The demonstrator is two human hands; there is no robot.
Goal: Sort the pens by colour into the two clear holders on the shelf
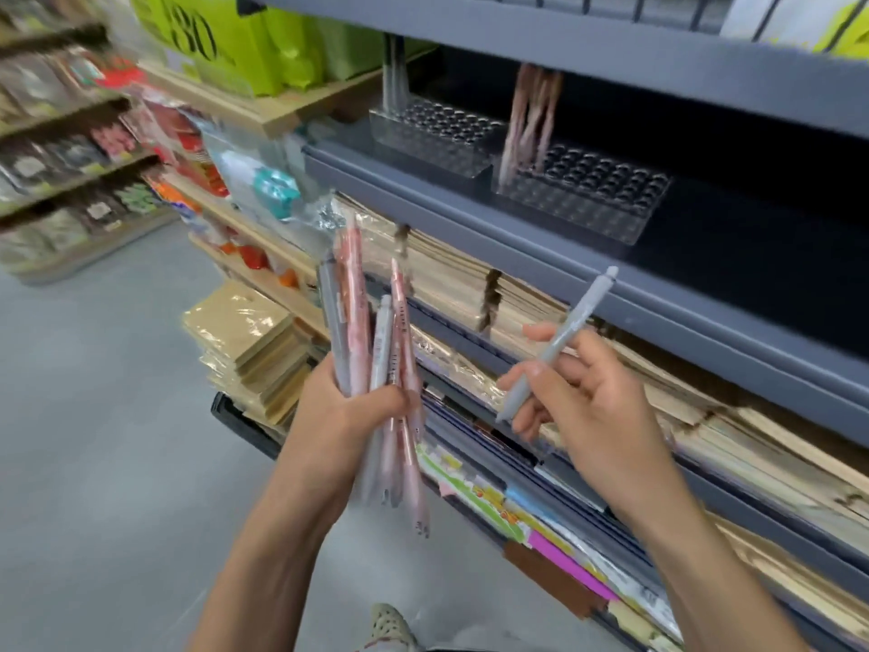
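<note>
My left hand [348, 411] grips a bundle of pink and grey pens [362, 322] that fan upward in front of the shelves. My right hand [583, 397] pinches a single grey pen [559, 341], tilted with its clicker end up and to the right. Two clear holders with rows of round holes stand on the dark shelf above. The left holder [437, 134] has grey pens [394, 72] standing at its back left corner. The right holder [592, 195] has several pink pens [531, 120] standing at its left end.
The grey shelf edge [517, 247] runs below the holders, with stacked brown notebooks [470, 275] and coloured pads [555, 543] on lower shelves. Kraft pads [244, 341] sit at lower left. Grey floor [103, 416] and another stocked aisle lie to the left.
</note>
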